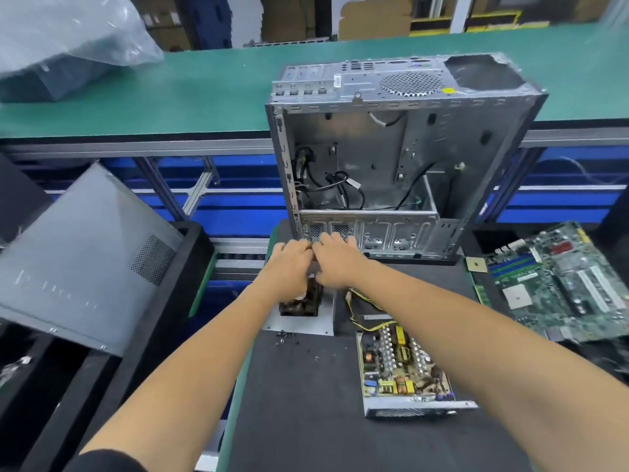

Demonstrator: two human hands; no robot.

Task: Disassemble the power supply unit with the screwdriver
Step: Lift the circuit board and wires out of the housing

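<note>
The power supply's circuit board (401, 369) lies in its metal tray on the black mat, front right, with yellow cables (360, 310) running from it towards my hands. The grey power supply cover (299, 323) lies left of it and carries a black fan (301, 303). My left hand (289, 267) and my right hand (338, 260) meet just above the fan, fingers curled over a grey metal part of the cover. What lies under the fingers is hidden. No screwdriver is in view.
An opened computer case (391, 158) stands right behind my hands. Several loose screws (286, 335) lie by the cover. A motherboard (561, 284) sits at the right, and a grey side panel (85, 260) leans at the left. A plastic-wrapped box (68, 46) is at the far left.
</note>
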